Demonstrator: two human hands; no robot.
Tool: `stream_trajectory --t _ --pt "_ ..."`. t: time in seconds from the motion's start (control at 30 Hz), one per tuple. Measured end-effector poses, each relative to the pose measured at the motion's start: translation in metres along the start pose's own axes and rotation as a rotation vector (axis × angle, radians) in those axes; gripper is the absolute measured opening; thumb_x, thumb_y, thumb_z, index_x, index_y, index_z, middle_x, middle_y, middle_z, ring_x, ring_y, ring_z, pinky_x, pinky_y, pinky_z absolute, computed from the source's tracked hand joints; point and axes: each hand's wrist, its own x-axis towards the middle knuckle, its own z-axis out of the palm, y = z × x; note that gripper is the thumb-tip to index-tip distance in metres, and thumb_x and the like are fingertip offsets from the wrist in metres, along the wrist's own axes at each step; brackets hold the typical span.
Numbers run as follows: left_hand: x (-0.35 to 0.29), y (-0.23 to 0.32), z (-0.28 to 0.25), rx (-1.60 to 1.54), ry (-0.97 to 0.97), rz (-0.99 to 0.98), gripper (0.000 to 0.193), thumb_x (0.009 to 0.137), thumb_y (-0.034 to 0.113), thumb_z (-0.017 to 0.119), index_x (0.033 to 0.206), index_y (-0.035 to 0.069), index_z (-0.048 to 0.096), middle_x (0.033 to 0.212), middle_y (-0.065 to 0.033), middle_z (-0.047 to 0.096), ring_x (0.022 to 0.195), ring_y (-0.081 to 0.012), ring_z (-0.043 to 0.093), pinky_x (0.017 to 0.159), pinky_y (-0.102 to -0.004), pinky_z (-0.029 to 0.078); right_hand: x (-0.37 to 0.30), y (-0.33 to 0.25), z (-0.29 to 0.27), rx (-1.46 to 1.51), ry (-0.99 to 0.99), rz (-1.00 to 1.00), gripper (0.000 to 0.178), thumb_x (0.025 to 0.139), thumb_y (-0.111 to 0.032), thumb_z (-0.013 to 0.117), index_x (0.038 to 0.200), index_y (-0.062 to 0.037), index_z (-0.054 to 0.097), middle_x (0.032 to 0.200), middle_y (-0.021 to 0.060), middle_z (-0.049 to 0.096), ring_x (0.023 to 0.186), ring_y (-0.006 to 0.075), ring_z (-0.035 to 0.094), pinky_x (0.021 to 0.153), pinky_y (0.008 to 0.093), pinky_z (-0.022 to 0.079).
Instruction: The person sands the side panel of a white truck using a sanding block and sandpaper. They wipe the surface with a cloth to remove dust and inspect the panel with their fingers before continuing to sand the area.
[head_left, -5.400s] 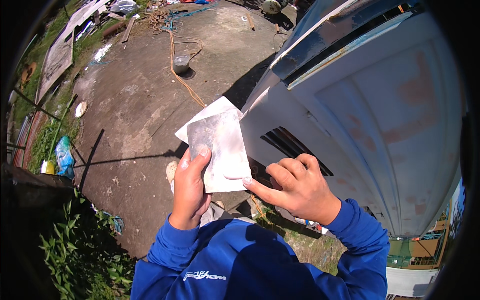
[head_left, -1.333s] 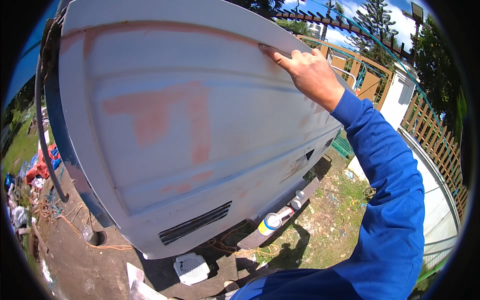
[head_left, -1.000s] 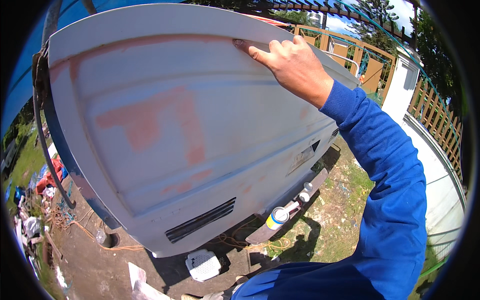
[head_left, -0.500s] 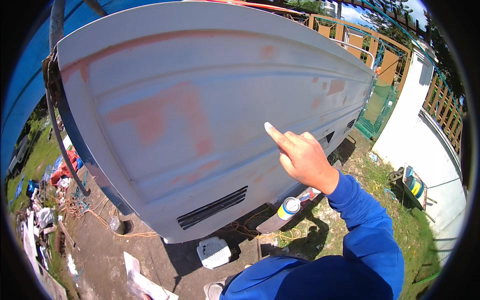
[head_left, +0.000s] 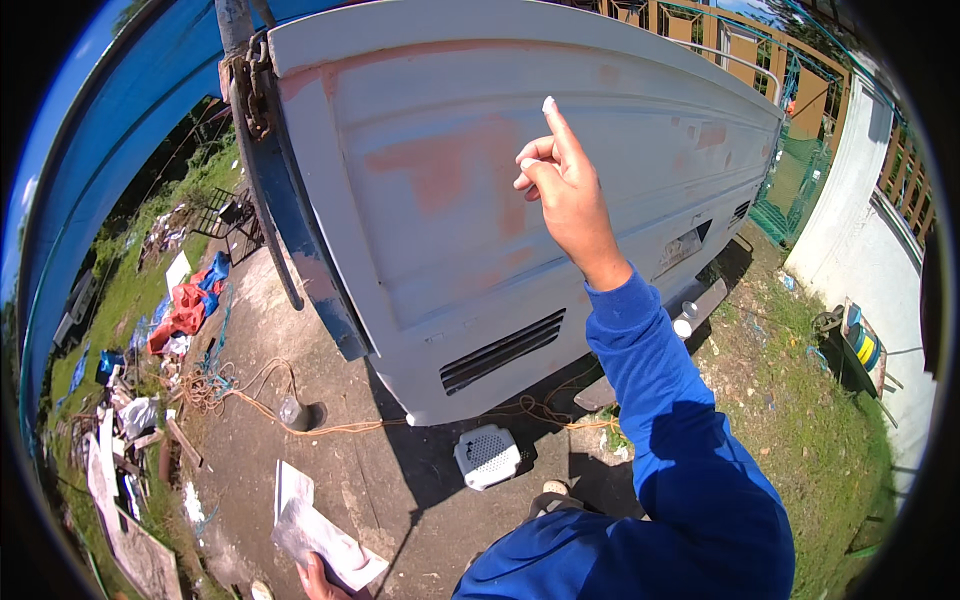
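Note:
My right hand is raised in front of a large grey vehicle panel with reddish-brown patches. Its index finger points up with a white smear on the tip, while the other fingers curl loosely and hold nothing visible. Whether the fingertip touches the panel I cannot tell. At the bottom left, my left hand grips a flat, pale board with some whitish paste spread on it. Only part of this hand shows.
A white perforated stool stands below the panel's slotted vent. Orange cord runs across the concrete. Scrap wood and rubbish lie at left. A metal post with chain rises beside the panel; a white wall borders the right.
My view has swung left. My right hand has risen toward the panel's upper part, finger now pointing more upward. The board and my left hand show more fully.

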Motion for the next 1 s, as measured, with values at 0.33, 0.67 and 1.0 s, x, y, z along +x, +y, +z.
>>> stream_trajectory --t 0.33,0.67,1.0 --pt "-0.010 -0.037 -0.045 0.304 0.002 0.138 0.046 0.081 0.003 0.075 0.124 -0.003 0.062 0.121 -0.0224 0.065 0.115 -0.0381 0.061 0.102 -0.0439 0.047 0.089 0.021 -0.052 -0.075 0.273 0.167 0.078 0.089 -0.007 0.048 0.159 -0.0041 0.015 0.075 0.0024 0.055 0.058 0.0089 0.046 0.052 0.0255 0.041" --pt "0.001 -0.061 -0.026 0.089 -0.071 -0.026 0.049 0.081 -0.001 0.071 0.128 -0.003 0.060 0.123 -0.0227 0.065 0.115 -0.0361 0.061 0.104 -0.0408 0.045 0.107 0.015 -0.027 0.013 0.314 0.166 0.079 0.085 -0.007 0.047 0.158 0.0015 0.016 0.071 0.0064 0.057 0.053 0.0099 0.045 0.048 0.0264 0.041" --pt "0.010 -0.063 -0.034 0.197 -0.059 0.107 0.044 0.091 -0.001 0.061 0.133 -0.006 0.054 0.131 -0.0257 0.059 0.122 -0.0366 0.056 0.108 -0.0393 0.041 0.080 -0.016 0.071 0.054 0.239 0.168 0.084 0.085 -0.008 0.048 0.157 0.0052 0.006 0.066 0.0076 0.057 0.049 0.0098 0.044 0.043 0.0257 0.039"
